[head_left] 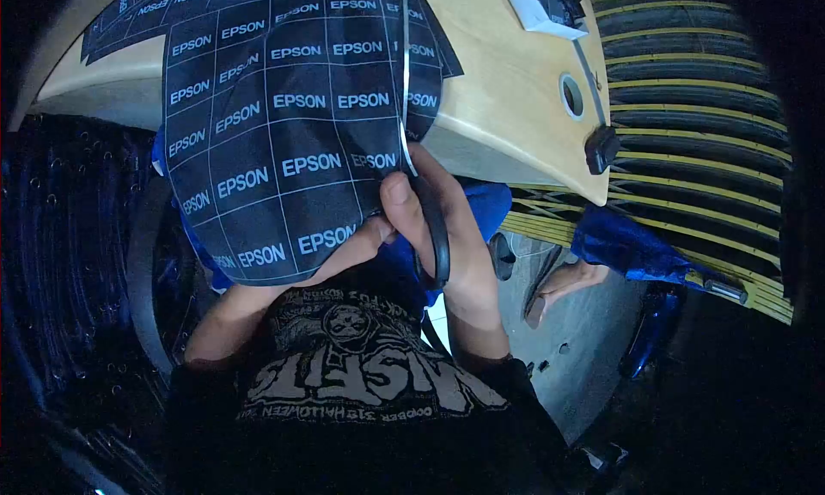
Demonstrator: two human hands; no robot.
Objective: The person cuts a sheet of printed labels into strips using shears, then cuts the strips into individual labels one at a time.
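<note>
A black sheet (301, 108) printed with a grid of white EPSON labels hangs over the table edge toward my lap. My left hand (348, 259) is closed on the sheet's lower right part, its palm and most fingers hidden behind the sheet. In my right hand (451, 229) is a pair of scissors (436, 237), with thumb and fingers wrapped about the black handle. The long, thin metal blades point away from me, along the right-hand label column. Whether the blades are apart cannot be made out.
Beneath the sheet is a pale wooden table (490, 91) with a round hole. A white box (550, 18) of dark items sits at its far right, and a black block (603, 147) at its right edge. Yellow slats (687, 108), blue cloth (623, 246) and a bare foot (571, 284) are to the right.
</note>
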